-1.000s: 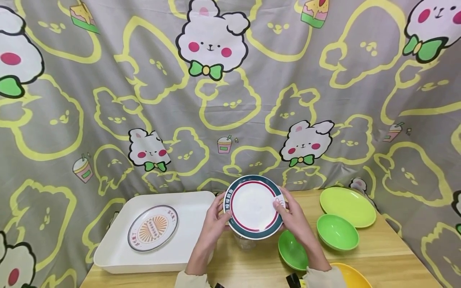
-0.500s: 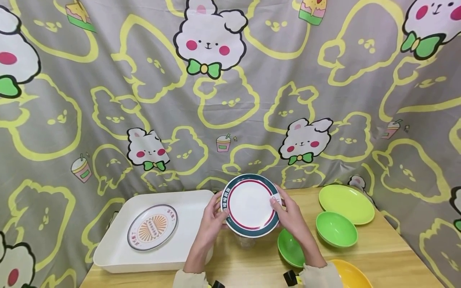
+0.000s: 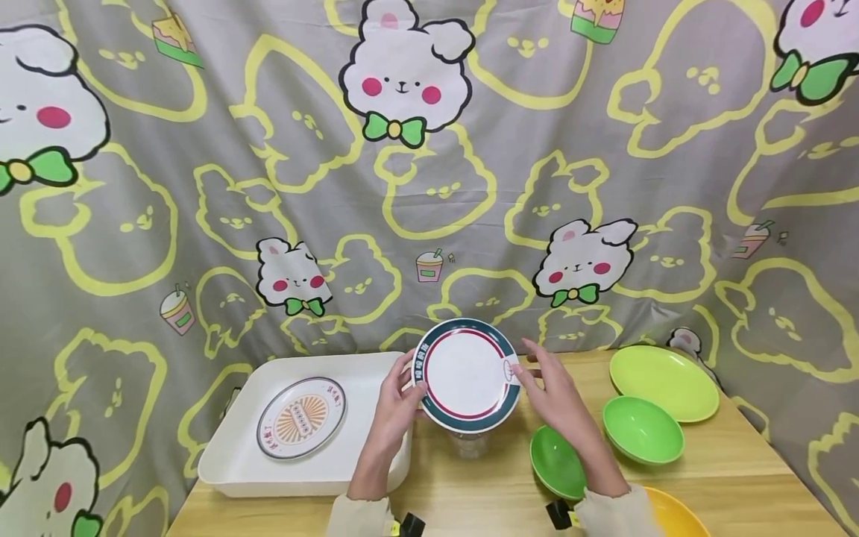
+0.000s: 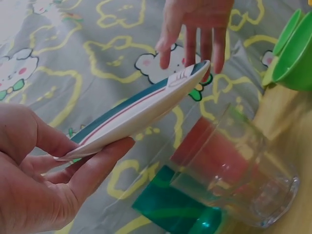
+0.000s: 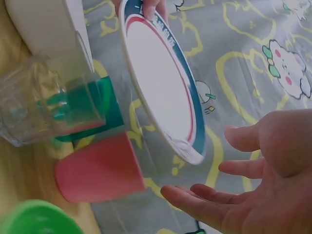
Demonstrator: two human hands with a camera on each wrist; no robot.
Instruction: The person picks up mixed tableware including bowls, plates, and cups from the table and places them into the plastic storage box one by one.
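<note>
A white plate (image 3: 464, 375) with a dark teal rim and a red ring is held up over the table. My left hand (image 3: 397, 399) pinches its left edge, thumb on top and fingers beneath, as the left wrist view shows. Off the plate's right edge is my right hand (image 5: 258, 175), its fingers spread and apart from the plate in the right wrist view. Below the plate stand a clear glass (image 4: 239, 170), a red cup (image 5: 100, 170) and a teal cup (image 5: 97, 109); in the head view the plate hides most of them.
A white tray (image 3: 235, 477) at the left holds a plate with an orange sunburst print (image 3: 302, 418). To the right are a lime oval plate (image 3: 664, 382), two green bowls (image 3: 643, 429) and a yellow dish (image 3: 674, 514). A patterned curtain (image 3: 470, 186) hangs behind the table.
My right hand has let go of the plate and opened off its right edge. The left hand keeps its pinch on the plate. The head view has shifted slightly.
</note>
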